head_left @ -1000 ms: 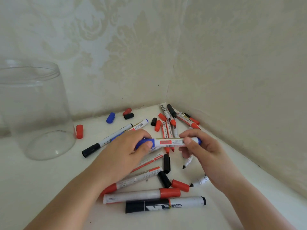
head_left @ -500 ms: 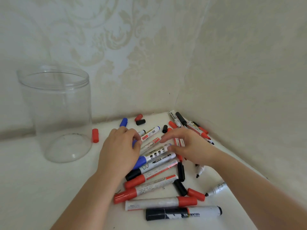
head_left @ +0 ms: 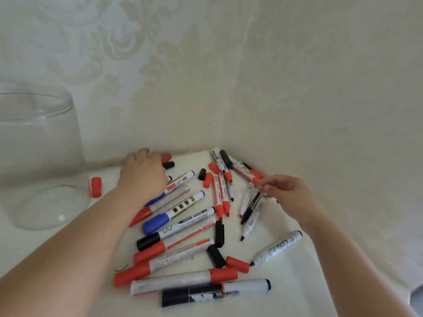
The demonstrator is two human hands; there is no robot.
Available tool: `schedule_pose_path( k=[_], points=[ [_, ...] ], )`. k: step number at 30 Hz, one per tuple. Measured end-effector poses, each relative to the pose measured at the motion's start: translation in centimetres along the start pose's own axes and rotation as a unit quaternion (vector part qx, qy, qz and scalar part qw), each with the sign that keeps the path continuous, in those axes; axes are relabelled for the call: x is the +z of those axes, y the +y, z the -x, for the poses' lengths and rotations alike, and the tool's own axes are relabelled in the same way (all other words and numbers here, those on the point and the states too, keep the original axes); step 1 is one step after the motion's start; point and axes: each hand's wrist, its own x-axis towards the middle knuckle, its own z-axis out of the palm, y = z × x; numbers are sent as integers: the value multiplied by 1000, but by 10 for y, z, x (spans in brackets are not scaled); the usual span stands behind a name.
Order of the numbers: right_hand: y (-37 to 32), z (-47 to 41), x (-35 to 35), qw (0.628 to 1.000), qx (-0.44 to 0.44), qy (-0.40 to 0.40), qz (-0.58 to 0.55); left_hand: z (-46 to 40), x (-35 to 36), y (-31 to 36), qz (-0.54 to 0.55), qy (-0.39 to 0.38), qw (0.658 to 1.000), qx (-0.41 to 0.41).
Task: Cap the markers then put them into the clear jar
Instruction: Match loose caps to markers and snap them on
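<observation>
Red, black and blue markers (head_left: 183, 227) lie scattered, many uncapped, on the white tabletop (head_left: 57, 243) in the wallpapered corner. At far left the clear, wide-mouthed plastic jar (head_left: 34, 156) stands holding nothing, a loose red cap (head_left: 95, 186) just beside its base. Left hand (head_left: 143, 173) reaches palm-down to the back wall, fingers curled over something hidden; whether it grips anything I cannot tell. Right hand (head_left: 286, 193) hovers over thin markers near the right wall, thumb and forefinger nearly pinched at the end of a thin black-tipped marker (head_left: 251, 208).
</observation>
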Motion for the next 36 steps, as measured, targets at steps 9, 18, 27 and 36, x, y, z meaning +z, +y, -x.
schedule_pose_path(
  k=[9, 18, 27, 36],
  points=[
    [28, 2, 6, 1000, 10, 22, 14, -28, 21, -17, 28, 31, 999, -30],
    [25, 9, -19, 998, 25, 7, 48, 36, -21, 37, 278, 91, 949, 118],
    [14, 36, -39, 902, 4, -326, 284, 91, -7, 29, 238, 18, 942, 238],
    [12, 24, -15, 950, 48, -257, -171, 90, 0, 28, 235, 14, 943, 234]
  ],
)
